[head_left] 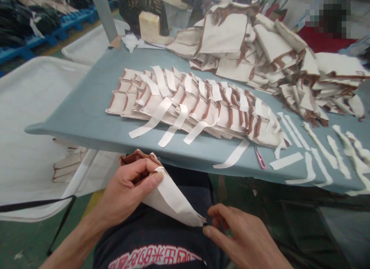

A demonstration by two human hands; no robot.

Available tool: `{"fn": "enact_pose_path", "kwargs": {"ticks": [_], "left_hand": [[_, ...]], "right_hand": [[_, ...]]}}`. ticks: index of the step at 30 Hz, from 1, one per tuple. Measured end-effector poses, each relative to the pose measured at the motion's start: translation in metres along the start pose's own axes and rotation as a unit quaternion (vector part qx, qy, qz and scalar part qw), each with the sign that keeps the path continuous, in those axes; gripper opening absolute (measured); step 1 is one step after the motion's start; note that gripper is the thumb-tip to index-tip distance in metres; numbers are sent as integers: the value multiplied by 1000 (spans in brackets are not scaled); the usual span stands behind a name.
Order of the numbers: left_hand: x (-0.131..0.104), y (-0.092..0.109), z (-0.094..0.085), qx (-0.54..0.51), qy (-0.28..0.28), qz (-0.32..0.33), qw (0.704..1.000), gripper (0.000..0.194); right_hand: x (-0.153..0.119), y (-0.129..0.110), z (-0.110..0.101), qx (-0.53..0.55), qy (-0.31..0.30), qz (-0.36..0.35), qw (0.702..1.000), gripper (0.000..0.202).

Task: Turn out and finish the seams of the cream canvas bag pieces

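My left hand is closed on a folded cream fabric piece with brown edging, held over my lap. Its thumb presses the end of a white strip that runs along the fabric. At the lower tip of this piece is my right hand, thumb and forefinger curled close together. A small dark bit shows by those fingertips; I cannot make out what it is. In front of both hands, a long row of stacked cream pieces with brown edges lies on the blue-grey table, several white strips laid across it.
A large heap of cream fabric pieces covers the table's back right. Loose white strips and a small pink-handled tool lie near the front edge. A white bin stands at left; a yellowish block sits at the back.
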State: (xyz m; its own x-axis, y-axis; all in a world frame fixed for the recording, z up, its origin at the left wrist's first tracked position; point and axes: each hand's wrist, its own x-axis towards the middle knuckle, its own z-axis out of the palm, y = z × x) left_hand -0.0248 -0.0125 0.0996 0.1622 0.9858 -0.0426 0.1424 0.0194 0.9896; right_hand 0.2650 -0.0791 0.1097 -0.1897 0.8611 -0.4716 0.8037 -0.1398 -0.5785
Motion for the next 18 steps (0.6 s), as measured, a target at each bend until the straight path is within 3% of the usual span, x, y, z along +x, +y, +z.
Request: {"fn": "enact_pose_path", "kwargs": {"ticks": [3, 5, 8, 11, 15, 18], "left_hand": [[0, 6, 2, 3, -47, -21, 999, 25], [1, 9, 4, -1, -77, -28, 997, 23], [1, 14, 3, -9, -116, -25, 993, 16], [1, 14, 1, -5, -144, -18, 989, 9], [2, 9, -1, 48, -170, 32, 984, 15], [6, 8, -1, 74, -184, 59, 978, 19]], "right_hand": [[13, -20, -9, 82, 116, -81, 987, 11], [28, -35, -11, 138, 144, -165, 966, 10], [52, -50, -8, 193, 103, -256, 941, 19], [67, -52, -6, 219, 69, -275, 934, 33], [76, -44, -9, 219, 84, -288, 928, 51], [83, -44, -13, 216, 85, -341, 911, 58]]}}
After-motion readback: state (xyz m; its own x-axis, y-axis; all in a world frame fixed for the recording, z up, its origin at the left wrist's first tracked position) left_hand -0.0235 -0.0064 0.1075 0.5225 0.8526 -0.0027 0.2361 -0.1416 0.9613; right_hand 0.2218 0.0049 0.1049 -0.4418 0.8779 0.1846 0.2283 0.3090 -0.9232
